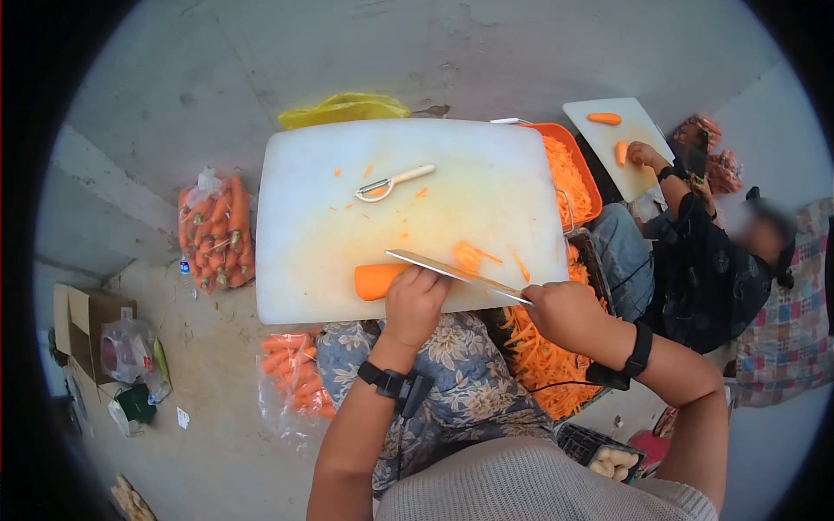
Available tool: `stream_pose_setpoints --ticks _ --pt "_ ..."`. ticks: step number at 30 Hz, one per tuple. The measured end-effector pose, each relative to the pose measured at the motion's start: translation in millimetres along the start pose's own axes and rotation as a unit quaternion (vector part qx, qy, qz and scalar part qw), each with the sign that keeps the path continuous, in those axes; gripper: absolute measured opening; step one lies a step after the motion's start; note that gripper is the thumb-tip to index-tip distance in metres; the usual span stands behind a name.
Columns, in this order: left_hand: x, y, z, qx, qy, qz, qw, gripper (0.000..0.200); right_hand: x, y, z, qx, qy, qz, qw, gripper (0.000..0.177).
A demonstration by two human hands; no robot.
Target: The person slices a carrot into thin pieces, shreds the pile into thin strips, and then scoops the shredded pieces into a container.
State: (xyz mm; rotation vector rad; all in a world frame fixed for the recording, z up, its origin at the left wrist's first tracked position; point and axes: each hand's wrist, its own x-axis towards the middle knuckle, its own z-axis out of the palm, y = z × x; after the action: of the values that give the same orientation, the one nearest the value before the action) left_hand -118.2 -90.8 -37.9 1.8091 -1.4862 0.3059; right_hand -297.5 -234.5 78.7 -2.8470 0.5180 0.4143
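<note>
A thick piece of carrot (373, 282) lies near the front edge of a large white cutting board (313, 200). My left hand (415, 304) grips its right end, fingers curled over it. In my right hand (565, 314) is the handle of a knife (460, 273), its blade slanting up and left to my left fingertips. Carrot slices and strips (467, 256) lie just beyond the blade. Farther back on the board rests a peeler (395, 182) with a pale handle, small carrot scraps around it.
Right of the board stand an orange tub (594, 174) and a dark crate of shredded carrot (547, 365). Bags of whole carrots (217, 230) sit at left. A co-worker (695, 260) at right reaches to a smaller board (608, 130) with carrots. A cardboard box (82, 326) stands far left.
</note>
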Motion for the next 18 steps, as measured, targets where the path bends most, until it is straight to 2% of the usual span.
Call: stream_pose_setpoints --ticks 2,4,7,11,16,18 --pt "0.2 0.3 0.8 -0.005 0.0 -0.005 1.0 0.019 15.9 -4.2 8.6 0.001 -0.003 -0.005 1.0 0.016" --pt "0.4 1.7 0.2 -0.009 0.0 -0.004 1.0 0.018 41.0 -9.4 23.7 0.031 0.036 -0.034 0.998 0.013" --pt "1.4 1.3 -1.8 0.02 0.004 -0.005 1.0 0.018 60.7 -20.5 28.5 0.021 0.039 -0.023 0.999 0.015" --pt "-0.3 -3.5 -4.7 0.003 -0.004 -0.01 1.0 0.017 49.0 -16.1 21.8 0.041 0.044 -0.034 0.998 0.016" --pt "-0.1 -1.7 -2.1 0.003 0.003 -0.014 1.0 0.015 10.2 3.9 7.5 0.008 -0.017 0.015 1.0 0.017" --pt "-2.1 -4.2 -1.4 -0.002 -0.025 -0.017 1.0 0.017 8.0 7.5 13.2 0.012 -0.031 0.029 0.999 0.018"
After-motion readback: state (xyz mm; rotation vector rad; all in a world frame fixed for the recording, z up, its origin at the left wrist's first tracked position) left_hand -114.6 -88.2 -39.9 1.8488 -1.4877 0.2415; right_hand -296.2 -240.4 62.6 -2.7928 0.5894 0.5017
